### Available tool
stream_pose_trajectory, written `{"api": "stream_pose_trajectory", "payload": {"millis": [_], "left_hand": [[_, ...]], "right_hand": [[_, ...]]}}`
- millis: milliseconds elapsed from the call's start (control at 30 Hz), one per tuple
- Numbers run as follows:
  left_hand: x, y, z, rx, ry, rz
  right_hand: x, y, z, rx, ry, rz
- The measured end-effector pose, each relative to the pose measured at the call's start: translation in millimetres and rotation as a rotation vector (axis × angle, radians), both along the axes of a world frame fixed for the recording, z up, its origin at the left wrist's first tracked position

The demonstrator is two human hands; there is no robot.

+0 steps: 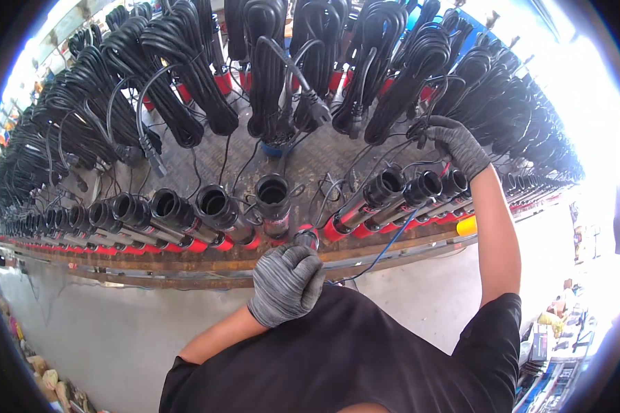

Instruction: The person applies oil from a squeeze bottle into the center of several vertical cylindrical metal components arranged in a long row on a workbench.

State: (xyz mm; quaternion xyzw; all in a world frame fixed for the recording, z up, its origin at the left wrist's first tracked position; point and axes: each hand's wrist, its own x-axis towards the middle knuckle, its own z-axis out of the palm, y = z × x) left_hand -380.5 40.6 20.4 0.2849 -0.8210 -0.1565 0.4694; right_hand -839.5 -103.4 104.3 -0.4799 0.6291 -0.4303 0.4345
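My left hand (287, 286), in a grey knitted glove, is closed over the near end of a dark tube with a red end (307, 236). The glove covers most of that tube. Farther off at the right, my right hand (458, 146), gloved the same way, pinches a black cable (418, 131) beside the hanging cable bundles. Between my hands stands an open-topped black cylinder (384, 184) with a red base. Another such cylinder (273, 196) is just beyond my left hand.
Similar cylinders line the near edge of the brown worktable (207, 265) on both sides. Behind them rise thick coiled black cable bundles (265, 62), some with plugs (317, 110) dangling. A thin blue cord (386, 249) crosses the edge near a yellow object (466, 226).
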Motion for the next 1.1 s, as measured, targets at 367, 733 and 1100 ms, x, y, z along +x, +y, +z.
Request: {"api": "stream_pose_trajectory", "payload": {"millis": [367, 733, 1100], "left_hand": [[-18, -14, 13, 0.009, -0.023, 0.01], [-62, -37, 12, 0.025, -0.096, 0.051], [-95, -65, 17, -0.008, -0.069, 0.064]], "right_hand": [[42, 65, 63, 0.033, 0.112, 0.108], [18, 82, 31, -0.087, -0.205, -0.011], [12, 71, 4, -0.208, -0.111, -0.044]]}}
